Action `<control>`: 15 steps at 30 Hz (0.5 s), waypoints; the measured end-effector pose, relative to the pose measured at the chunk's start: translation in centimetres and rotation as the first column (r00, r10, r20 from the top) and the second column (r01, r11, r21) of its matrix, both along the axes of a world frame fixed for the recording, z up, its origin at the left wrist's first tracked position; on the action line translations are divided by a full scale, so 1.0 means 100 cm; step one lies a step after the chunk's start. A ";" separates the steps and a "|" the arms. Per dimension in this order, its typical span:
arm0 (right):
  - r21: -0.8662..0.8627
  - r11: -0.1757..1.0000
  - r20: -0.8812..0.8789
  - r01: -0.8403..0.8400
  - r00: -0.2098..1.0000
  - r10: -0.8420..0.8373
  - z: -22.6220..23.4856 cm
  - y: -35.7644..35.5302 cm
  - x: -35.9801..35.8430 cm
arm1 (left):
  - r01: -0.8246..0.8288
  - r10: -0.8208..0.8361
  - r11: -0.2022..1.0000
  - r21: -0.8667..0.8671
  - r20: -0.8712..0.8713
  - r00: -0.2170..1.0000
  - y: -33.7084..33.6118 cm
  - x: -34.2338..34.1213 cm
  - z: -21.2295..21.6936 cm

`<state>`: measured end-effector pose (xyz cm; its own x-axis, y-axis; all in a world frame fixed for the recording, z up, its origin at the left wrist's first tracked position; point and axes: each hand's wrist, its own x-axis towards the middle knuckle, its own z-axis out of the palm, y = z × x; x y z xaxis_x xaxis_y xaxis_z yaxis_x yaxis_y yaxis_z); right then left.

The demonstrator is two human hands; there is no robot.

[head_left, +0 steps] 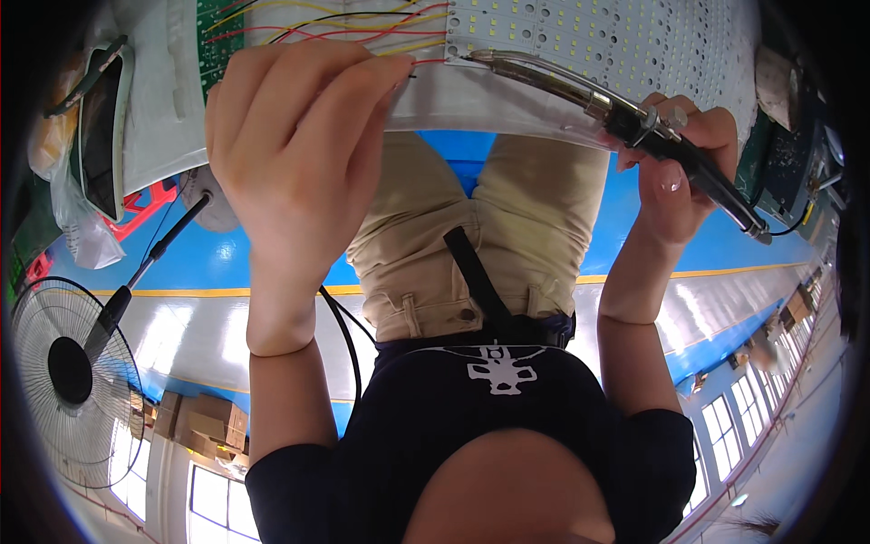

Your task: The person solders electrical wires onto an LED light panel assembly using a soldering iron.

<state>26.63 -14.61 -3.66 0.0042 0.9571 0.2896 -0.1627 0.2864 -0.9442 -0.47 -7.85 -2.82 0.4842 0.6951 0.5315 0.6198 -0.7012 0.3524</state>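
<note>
Left hand (290, 150) looms closest, fingertips pinched together on a red wire (430, 62); right hand (681, 204) curls round a soldering iron (627, 123), tip at the white board's (589, 41) edge!

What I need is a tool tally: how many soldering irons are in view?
1: the soldering iron is in the right hand, its tip near the left end of the white LED board. Others may be hidden.

Bright; glare-streaked floor (204, 331); rim distortion
</note>
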 end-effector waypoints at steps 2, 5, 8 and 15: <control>0.061 0.996 0.005 -0.066 0.998 0.066 -0.001 0.002 0.001 | -0.003 0.003 1.000 0.004 0.002 1.000 0.000 0.000 0.000; 0.040 0.998 -0.002 -0.054 0.999 0.055 -0.001 0.002 0.001 | -0.003 0.003 1.000 -0.012 -0.010 1.000 0.000 0.000 0.002; 0.064 0.989 0.029 -0.133 0.991 0.132 -0.001 0.004 0.005 | -0.005 0.005 1.000 -0.023 -0.012 1.000 -0.001 0.000 0.002; 0.051 0.993 0.010 -0.102 0.995 0.102 -0.001 0.003 0.002 | 0.006 -0.006 1.000 -0.029 -0.004 1.000 0.000 0.000 0.004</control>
